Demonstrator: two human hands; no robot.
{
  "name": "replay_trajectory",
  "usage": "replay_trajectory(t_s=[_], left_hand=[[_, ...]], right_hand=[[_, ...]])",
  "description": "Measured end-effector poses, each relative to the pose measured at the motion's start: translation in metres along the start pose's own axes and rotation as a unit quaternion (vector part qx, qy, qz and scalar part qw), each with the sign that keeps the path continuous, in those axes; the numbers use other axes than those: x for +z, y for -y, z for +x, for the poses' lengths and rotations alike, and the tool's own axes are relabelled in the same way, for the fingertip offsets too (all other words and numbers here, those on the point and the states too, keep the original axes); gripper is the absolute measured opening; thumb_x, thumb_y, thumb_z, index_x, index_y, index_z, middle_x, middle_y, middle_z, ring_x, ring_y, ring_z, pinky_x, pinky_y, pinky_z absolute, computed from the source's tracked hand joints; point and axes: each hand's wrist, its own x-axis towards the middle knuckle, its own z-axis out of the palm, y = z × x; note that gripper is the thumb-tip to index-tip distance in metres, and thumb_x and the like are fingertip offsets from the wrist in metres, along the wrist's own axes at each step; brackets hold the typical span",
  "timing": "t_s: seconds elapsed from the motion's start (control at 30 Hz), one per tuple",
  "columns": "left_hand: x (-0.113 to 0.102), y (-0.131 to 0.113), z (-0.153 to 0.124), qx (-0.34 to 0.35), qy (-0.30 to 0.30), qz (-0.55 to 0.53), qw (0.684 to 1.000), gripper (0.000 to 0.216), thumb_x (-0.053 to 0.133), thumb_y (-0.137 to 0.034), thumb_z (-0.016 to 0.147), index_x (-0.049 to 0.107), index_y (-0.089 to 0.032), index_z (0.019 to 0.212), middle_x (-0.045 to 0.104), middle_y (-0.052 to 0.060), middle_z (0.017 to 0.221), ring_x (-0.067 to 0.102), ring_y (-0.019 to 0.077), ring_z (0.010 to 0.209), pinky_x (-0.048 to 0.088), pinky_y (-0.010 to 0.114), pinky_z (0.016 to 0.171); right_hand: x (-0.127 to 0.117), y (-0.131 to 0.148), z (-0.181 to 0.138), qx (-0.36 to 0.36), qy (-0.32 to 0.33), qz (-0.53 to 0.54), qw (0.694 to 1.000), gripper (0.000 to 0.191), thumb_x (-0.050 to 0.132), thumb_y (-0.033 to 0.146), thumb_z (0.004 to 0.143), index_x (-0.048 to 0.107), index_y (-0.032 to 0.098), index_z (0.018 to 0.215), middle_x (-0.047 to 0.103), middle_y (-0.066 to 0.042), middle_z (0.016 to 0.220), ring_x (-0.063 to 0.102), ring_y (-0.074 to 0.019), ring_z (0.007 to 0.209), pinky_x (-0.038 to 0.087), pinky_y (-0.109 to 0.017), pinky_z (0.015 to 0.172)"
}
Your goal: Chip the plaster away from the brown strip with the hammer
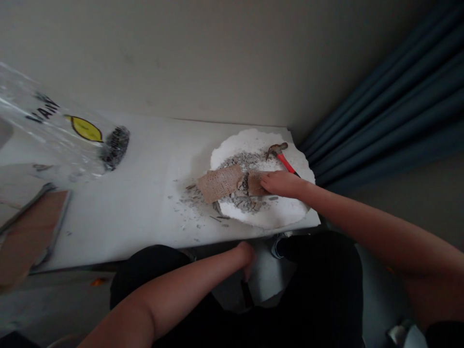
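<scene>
Left grip (246,256): below the bench (145,203) edge; you cannot tell if it is clenched.
Larger brown fragment (220,183): long axis left-right, lying left of your right grip (281,184).
Smaller fragment (254,184): grasped by right grip.
Hammer (283,158): just behind.

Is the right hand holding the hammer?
No, the hammer lies on the white slab, and the right hand rests on a brown piece beside it.
</scene>
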Motion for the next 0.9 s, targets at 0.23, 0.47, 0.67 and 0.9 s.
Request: replay_trajectory(t_s=[0.23,0.47,0.67,0.9], left_hand=[[-0.002,0.003,0.003,0.035,0.078,0.085,0.993,0.045,0.095,-0.043,0.042,0.075,-0.017,0.073,0.074,0.009,0.078,0.068,0.0317,0.087,0.052,0.042,0.082],[0.0,0.002,0.009,0.037,0.086,0.08,0.992,0.043,0.096,-0.044,0.038,0.068,-0.019,0.06,0.07,0.008,0.07,0.068,0.0326,0.086,0.052,0.041,0.079],[0.001,0.003,0.009,0.004,0.088,0.01,0.996,0.037,0.095,-0.029,0.038,0.074,-0.018,0.067,0.072,0.009,0.079,0.066,0.0362,0.102,0.05,0.045,0.092],[-0.004,0.003,0.008,0.028,0.095,0.048,0.994,0.041,0.096,-0.037,0.039,0.075,-0.019,0.069,0.073,0.01,0.081,0.069,0.0353,0.095,0.052,0.043,0.085]], right_hand=[[-0.004,0.002,0.006,0.031,0.035,-0.002,0.999,0.028,0.04,0.01,0.101,0.067,0.01,0.109,0.072,-0.016,0.105,0.07,-0.0252,0.087,0.045,-0.032,0.063],[0.004,-0.004,0.001,0.046,0.003,0.039,0.998,0.023,0.045,0.015,0.101,0.067,0.013,0.108,0.072,-0.014,0.107,0.07,-0.0225,0.082,0.041,-0.031,0.062],[0.01,-0.013,0.002,0.048,0.007,0.062,0.997,0.022,0.048,0.016,0.099,0.066,0.014,0.111,0.073,-0.014,0.106,0.07,-0.0217,0.08,0.039,-0.031,0.061],[0.01,-0.012,0.005,0.079,0.029,0.071,0.994,0.022,0.052,0.018,0.095,0.067,0.012,0.11,0.073,-0.015,0.107,0.069,-0.0223,0.08,0.042,-0.031,0.065]])
